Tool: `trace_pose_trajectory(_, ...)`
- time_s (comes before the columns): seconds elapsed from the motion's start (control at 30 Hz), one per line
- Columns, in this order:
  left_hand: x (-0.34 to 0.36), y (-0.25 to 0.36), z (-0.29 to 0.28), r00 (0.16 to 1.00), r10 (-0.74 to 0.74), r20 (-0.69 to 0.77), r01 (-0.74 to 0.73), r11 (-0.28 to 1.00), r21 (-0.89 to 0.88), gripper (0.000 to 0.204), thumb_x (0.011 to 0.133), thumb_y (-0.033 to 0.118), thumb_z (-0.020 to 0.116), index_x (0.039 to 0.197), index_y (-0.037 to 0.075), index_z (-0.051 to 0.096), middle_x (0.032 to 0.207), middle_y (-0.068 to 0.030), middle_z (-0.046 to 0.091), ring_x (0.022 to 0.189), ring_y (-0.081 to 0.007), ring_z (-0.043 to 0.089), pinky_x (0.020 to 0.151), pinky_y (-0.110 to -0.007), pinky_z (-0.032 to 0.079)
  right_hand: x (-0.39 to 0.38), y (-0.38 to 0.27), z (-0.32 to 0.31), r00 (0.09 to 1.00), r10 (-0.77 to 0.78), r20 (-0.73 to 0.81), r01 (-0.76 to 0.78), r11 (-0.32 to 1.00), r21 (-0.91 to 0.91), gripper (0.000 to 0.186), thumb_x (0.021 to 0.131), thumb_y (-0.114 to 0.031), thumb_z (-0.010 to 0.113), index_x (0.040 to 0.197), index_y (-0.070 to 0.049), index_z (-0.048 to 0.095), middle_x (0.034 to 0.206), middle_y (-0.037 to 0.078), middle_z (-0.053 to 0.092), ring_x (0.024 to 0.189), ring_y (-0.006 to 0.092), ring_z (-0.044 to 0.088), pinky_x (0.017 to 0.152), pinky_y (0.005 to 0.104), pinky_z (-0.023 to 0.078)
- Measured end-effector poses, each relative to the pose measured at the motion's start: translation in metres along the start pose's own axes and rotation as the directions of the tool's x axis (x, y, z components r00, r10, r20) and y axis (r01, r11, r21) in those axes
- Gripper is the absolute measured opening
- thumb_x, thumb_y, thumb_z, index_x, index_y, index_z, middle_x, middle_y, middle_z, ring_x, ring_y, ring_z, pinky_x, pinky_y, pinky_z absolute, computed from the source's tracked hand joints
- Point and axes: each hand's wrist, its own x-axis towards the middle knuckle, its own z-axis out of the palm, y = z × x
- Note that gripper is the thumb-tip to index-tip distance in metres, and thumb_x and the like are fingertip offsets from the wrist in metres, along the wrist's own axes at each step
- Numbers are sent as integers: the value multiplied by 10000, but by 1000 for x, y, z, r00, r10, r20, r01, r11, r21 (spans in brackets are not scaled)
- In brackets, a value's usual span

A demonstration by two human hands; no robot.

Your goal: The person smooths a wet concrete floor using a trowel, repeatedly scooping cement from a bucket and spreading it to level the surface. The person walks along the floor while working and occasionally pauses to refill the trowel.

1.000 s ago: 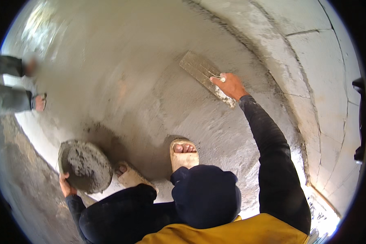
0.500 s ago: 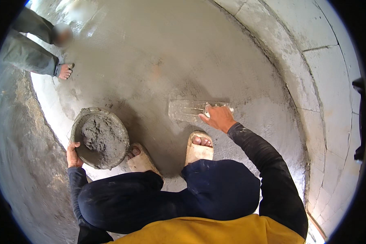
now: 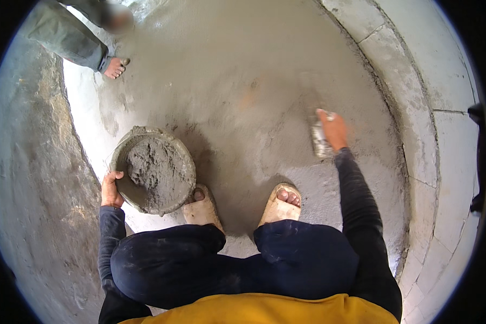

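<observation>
My left hand (image 3: 111, 190) grips the rim of a round bucket (image 3: 125, 190) that leans toward me at my left foot. Wet grey mortar (image 3: 157, 170) fills much of it. Out to the right, my right hand (image 3: 333, 130) is closed on the handle of a plastering trowel (image 3: 319, 141), its blade lying against the wet mortar floor (image 3: 254, 119). Motion smears the hand and the blade's far end.
My sandalled feet stand on the grey floor between bucket and trowel, the right sandal (image 3: 278, 208) nearer the trowel. A block wall (image 3: 451, 146) curves along the right. At the far left stands another person, one bare foot (image 3: 115, 68) showing.
My right hand has swept the trowel right and away from me, turning its blade from crosswise to lengthwise. The left hand still holds the bucket; the whole view has shifted somewhat.
</observation>
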Motion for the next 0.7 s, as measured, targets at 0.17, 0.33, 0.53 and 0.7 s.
trace_pose_trajectory(0.17, 0, 2, 3, 1000, -24, -18, 23, 999, -22, 383, 782, 96, 646, 1153, 3, 674, 1039, -102, 712, 931, -277, 676, 897, -401, 566, -78, -64, 62, 870, -387, 305, 418, 908, -39, 644, 975, -567, 576, 1031, 68, 666, 864, 244, 694, 800, 366, 692, 719, 482, 550)
trace_pose_trajectory(0.33, 2, -2, 2, 1000, 10, -10, -11, 999, -41, 401, 776, 48, 618, 1172, -7, 660, 1017, -82, 692, 889, -249, 667, 833, -370, 572, -123, -59, 66, 617, -597, 512, 778, 560, -286, 590, 1002, -559, 545, 1075, 15, 660, 711, 164, 676, 574, 291, 652, 559, 432, 551)
trace_pose_trajectory(0.53, 3, -5, -5, 999, -27, -31, 27, 1000, 0, 346, 790, 98, 639, 1122, 5, 666, 993, -73, 695, 883, -249, 665, 852, -377, 563, -13, -59, 26, 738, -637, 221, 653, 593, -471, 629, 999, -607, 517, 1235, -35, 632, 761, 140, 709, 664, 278, 717, 587, 420, 565)
trace_pose_trajectory(0.7, 6, -5, -4, 996, -40, -74, 38, 999, -25, 409, 776, 42, 611, 1182, 7, 645, 992, -78, 688, 856, -247, 672, 808, -382, 587, 53, -57, 6, 941, -333, -54, 297, 895, -331, 713, 964, -634, 548, 1298, -9, 620, 979, 238, 744, 960, 393, 729, 874, 519, 543)
